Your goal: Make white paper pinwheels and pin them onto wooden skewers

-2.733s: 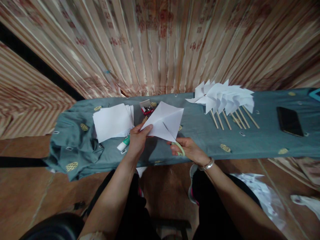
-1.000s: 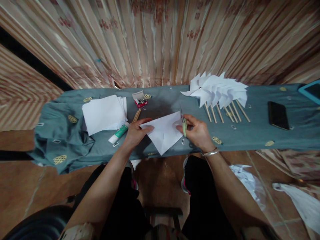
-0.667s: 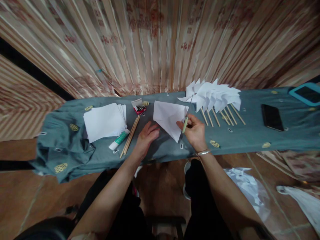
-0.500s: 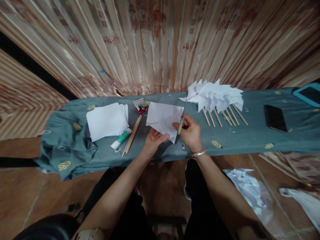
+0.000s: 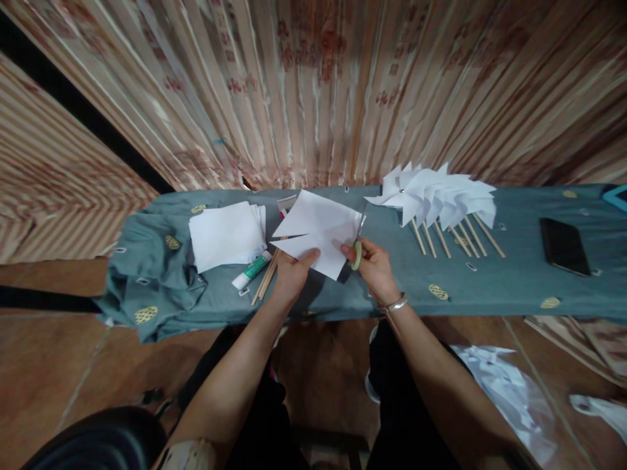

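A white sheet of paper point(image 5: 326, 225) with a slit cut in from its left side is held above the bench. My left hand point(image 5: 294, 271) pinches its lower left part, thumb on top. My right hand point(image 5: 375, 264) is closed round the light green handles of a pair of scissors point(image 5: 357, 254), its thumb near the paper's right edge. The blades point away from me beside that edge; whether they touch it I cannot tell. Partly under the sheet lie several wooden sticks point(image 5: 267, 277) and a small red box point(image 5: 283, 213).
On the blue-green cloth point(image 5: 392, 297) lie a paper stack point(image 5: 228, 235) and a glue stick point(image 5: 251, 269) at left. Paper pinwheels point(image 5: 435, 192) on sticks overlap at right, then a dark phone point(image 5: 564, 247). A plastic bag of paper scraps point(image 5: 509, 385) is on the floor.
The sheet has been turned in my hands, so a slit now opens toward the left. The scissors stay in my right hand. The whole view has shifted slightly.
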A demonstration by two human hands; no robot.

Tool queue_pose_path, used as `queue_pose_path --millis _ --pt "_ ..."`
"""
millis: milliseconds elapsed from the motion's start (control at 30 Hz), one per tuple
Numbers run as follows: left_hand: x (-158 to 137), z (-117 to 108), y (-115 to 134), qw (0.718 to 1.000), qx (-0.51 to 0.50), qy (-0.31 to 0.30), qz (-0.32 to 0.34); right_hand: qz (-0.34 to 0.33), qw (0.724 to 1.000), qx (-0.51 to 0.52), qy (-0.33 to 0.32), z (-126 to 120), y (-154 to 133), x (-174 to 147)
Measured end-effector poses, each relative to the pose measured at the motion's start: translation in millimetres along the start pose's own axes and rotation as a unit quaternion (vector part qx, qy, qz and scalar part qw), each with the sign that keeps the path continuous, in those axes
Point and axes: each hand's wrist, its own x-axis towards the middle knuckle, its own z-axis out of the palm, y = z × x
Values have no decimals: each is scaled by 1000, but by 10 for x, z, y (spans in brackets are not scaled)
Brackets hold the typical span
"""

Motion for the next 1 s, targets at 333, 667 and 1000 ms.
queue_pose_path --millis 333,667,1000 --pt "291 -264 146 988 89 69 102 80 966 -77 -235 22 42 -269" --pt "385 -387 174 983 96 91 130 136 926 -89 -340 95 1 -390" --pt "319 -266 159 978 142 67 138 131 939 -85 -308 86 -19 -349"
